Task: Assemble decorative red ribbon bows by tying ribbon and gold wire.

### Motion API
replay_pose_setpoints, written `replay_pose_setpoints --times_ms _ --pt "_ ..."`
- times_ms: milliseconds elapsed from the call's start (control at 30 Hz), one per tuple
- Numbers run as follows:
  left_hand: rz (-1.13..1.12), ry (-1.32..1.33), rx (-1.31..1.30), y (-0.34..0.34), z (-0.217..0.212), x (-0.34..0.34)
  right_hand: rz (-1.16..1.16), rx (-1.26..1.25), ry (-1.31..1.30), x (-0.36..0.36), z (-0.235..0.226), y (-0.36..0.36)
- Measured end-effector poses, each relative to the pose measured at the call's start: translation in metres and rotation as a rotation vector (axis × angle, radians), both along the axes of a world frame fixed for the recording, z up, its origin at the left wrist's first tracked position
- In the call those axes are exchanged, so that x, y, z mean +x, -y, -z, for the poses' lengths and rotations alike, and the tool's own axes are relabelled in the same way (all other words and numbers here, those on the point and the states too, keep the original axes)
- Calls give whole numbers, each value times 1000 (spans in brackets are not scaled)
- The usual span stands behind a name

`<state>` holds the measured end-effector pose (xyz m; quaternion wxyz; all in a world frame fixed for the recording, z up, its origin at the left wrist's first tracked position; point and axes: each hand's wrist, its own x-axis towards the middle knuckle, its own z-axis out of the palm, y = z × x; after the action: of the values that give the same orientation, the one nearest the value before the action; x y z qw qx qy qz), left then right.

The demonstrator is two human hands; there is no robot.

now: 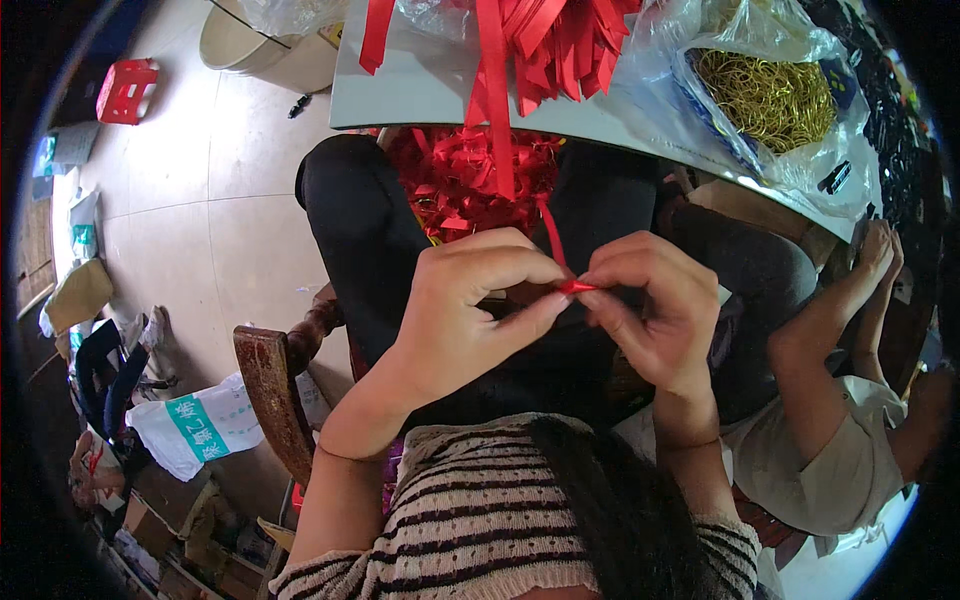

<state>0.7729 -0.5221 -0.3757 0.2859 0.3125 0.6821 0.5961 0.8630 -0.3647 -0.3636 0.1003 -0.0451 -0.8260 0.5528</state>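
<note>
Between my hands, above my lap, a narrow red ribbon (553, 236) is pinched, its middle folded or twisted into a small tight piece at the fingertips. My left hand (470, 300) grips it between thumb and forefinger. From the other side my right hand (655, 300) pinches the same spot with thumb and forefinger. One tail of the ribbon rises away from the fingers. Beyond the hands, a container of red ribbon pieces (460, 180) sits between my knees. More long red ribbon strips (560, 50) hang over the table edge above it.
The white table (400, 95) stands ahead. On its right, a plastic bag holds gold cords (765, 95). A co-worker's arm (825, 310) is close at the right. To the left are a beige bucket (265, 50), a red plastic stool (127, 92), a wooden chair part (275, 390) and a white sack (200, 425).
</note>
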Motion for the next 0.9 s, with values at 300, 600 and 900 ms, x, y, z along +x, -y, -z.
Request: replay_pose_setpoints --times_ms 300,600,900 --pt "192 648 200 7 9 -1 -358 -118 -149 -20 -21 -22" --pt "-444 119 186 -2 5 -6 -211 77 -307 -11 -9 -3" --pt "-170 371 208 -6 -10 10 32 -221 112 -13 -12 -11"
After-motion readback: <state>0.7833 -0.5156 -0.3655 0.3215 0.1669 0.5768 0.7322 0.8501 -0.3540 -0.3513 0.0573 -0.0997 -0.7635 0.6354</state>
